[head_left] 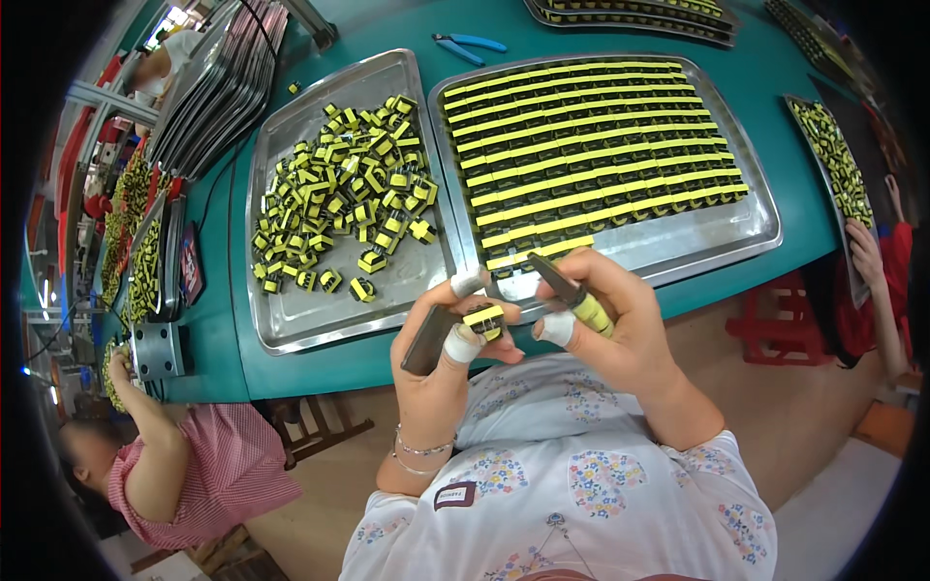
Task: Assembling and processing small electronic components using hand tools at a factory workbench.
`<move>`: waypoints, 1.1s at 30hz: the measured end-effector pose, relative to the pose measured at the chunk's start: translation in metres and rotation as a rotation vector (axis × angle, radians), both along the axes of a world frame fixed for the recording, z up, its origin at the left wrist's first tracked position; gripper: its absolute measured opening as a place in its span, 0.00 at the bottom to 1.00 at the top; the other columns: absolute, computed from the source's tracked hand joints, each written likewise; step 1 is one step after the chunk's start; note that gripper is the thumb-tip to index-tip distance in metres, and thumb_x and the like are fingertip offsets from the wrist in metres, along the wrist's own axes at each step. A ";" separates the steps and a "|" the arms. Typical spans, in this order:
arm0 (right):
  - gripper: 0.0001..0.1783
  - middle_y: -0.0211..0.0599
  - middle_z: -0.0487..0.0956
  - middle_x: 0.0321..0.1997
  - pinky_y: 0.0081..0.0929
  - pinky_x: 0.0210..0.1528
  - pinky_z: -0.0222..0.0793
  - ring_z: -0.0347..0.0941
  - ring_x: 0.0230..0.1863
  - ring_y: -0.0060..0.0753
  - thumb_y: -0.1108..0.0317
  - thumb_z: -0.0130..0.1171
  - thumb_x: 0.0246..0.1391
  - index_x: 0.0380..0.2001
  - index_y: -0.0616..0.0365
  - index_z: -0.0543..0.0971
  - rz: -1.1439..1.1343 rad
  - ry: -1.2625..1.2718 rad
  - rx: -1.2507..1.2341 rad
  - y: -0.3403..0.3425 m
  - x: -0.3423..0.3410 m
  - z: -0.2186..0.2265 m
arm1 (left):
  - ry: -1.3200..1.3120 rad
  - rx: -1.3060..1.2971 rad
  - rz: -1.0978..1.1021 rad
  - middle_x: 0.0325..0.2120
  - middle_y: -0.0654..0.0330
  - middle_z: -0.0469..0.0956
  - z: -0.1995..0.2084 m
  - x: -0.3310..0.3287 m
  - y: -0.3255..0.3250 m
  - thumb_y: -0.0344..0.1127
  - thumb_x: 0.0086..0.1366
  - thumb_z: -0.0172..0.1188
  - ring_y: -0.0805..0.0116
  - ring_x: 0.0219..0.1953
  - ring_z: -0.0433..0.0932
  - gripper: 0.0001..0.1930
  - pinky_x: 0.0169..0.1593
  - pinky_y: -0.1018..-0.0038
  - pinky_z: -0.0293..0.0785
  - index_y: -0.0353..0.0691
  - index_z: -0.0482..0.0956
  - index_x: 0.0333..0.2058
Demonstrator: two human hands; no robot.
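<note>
My left hand [436, 387] is closed, pinching a small yellow-and-black transformer [484, 321] between taped fingertips. A dark flat bar [429, 341] also lies in that hand, against the palm. In my closed right hand [635, 324] is a slim tool with a dark pointed end and a yellow-green grip [593, 314]; its exact kind is unclear. The tool's end points toward the near edge of the right metal tray [765, 232], where transformers stand in tight rows [591, 145]. Loose transformers [339, 184] lie jumbled in the left metal tray [291, 324].
Blue-handled cutters [470, 45] rest on the green table [368, 27] behind the trays. Stacked trays [218, 92] stand at the far left. A metal block [158, 351] sits near a co-worker in pink [208, 465]. At right, another person's hand [862, 250] holds a filled tray [831, 160].
</note>
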State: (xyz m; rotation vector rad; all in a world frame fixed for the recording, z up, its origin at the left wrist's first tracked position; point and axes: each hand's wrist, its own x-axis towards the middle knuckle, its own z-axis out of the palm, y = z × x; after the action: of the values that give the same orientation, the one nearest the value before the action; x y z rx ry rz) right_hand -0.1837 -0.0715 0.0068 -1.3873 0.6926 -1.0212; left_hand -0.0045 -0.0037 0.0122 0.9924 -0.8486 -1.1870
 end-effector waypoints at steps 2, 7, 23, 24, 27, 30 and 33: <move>0.17 0.38 0.76 0.41 0.29 0.40 0.69 0.73 0.39 0.29 0.71 0.65 0.52 0.45 0.65 0.77 0.046 -0.002 0.010 0.001 0.005 0.001 | 0.116 0.036 -0.092 0.39 0.47 0.80 0.002 -0.003 -0.003 0.43 0.69 0.58 0.63 0.39 0.82 0.27 0.39 0.69 0.86 0.29 0.64 0.58; 0.20 0.35 0.72 0.40 0.26 0.45 0.67 0.70 0.41 0.27 0.70 0.63 0.54 0.50 0.65 0.77 0.186 0.063 -0.039 -0.002 0.010 0.003 | 0.196 0.093 -0.092 0.46 0.48 0.77 0.002 -0.009 -0.006 0.44 0.70 0.56 0.62 0.42 0.82 0.27 0.37 0.70 0.87 0.31 0.62 0.59; 0.15 0.30 0.74 0.44 0.21 0.51 0.67 0.70 0.47 0.19 0.75 0.62 0.55 0.46 0.65 0.74 0.212 -0.143 0.258 0.010 0.019 0.001 | 0.712 -0.147 0.067 0.59 0.47 0.66 -0.012 0.007 -0.013 0.62 0.67 0.52 0.59 0.60 0.68 0.38 0.65 0.60 0.65 0.35 0.60 0.62; 0.16 0.31 0.74 0.44 0.22 0.49 0.67 0.71 0.46 0.20 0.78 0.61 0.52 0.45 0.65 0.75 0.161 -0.159 0.201 0.013 0.022 0.001 | 0.710 -0.147 0.071 0.59 0.47 0.66 -0.008 0.004 -0.015 0.62 0.67 0.52 0.59 0.60 0.68 0.38 0.65 0.60 0.65 0.35 0.60 0.62; 0.20 0.34 0.75 0.43 0.23 0.46 0.68 0.73 0.45 0.24 0.83 0.59 0.46 0.45 0.63 0.75 0.089 -0.101 0.008 0.010 0.027 -0.004 | 0.568 -0.111 0.111 0.66 0.44 0.58 0.006 -0.012 -0.022 0.73 0.60 0.53 0.50 0.69 0.57 0.50 0.72 0.56 0.51 0.36 0.55 0.65; 0.25 0.38 0.75 0.43 0.25 0.44 0.69 0.74 0.43 0.31 0.86 0.58 0.39 0.46 0.61 0.76 0.056 0.017 -0.189 0.007 0.028 0.001 | 0.474 -0.149 0.086 0.67 0.43 0.56 0.004 -0.016 -0.024 0.78 0.58 0.49 0.50 0.70 0.55 0.54 0.73 0.57 0.48 0.36 0.53 0.67; 0.29 0.41 0.75 0.43 0.28 0.42 0.71 0.75 0.42 0.38 0.87 0.60 0.36 0.47 0.59 0.77 0.031 0.100 -0.295 0.006 0.028 0.006 | 0.410 -0.108 0.098 0.69 0.42 0.53 0.009 -0.020 -0.023 0.81 0.57 0.44 0.49 0.71 0.53 0.57 0.73 0.58 0.45 0.36 0.49 0.68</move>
State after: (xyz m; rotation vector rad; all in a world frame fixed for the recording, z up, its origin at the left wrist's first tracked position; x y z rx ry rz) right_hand -0.1554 -0.0659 0.0132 -1.7092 0.6077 -1.0651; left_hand -0.0250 -0.0270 0.0213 0.6619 -0.5264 -1.1929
